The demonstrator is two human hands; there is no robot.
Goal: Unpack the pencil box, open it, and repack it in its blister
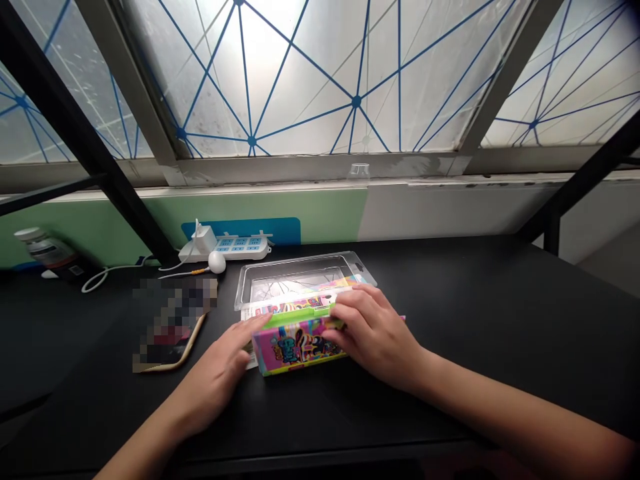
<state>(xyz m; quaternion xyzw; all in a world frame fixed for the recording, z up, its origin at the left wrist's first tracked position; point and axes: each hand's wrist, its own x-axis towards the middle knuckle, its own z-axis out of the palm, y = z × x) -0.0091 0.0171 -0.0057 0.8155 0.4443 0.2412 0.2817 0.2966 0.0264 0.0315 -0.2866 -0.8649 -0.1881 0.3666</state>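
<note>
A pink, brightly printed pencil box (pixel 293 347) with cartoon lettering and a lime green top edge lies on the black desk, angled slightly. My right hand (pixel 375 330) grips its right half, fingers curled over the top and thumb against the printed front. At the left end, my left hand (pixel 223 370) rests with stretched fingers touching the green edge, its thumb apart from the front face. Behind the box lies a clear plastic blister package (pixel 295 273), partly covered by the box and a printed card. The far side of the box is hidden.
A phone-like object (pixel 193 340) with a pale rim, its face pixelated, lies left of my left hand. Further back stand a white power strip (pixel 245 248) with a plug and cable, and a dark bottle (pixel 53 253). Black slanted frame bars flank the window.
</note>
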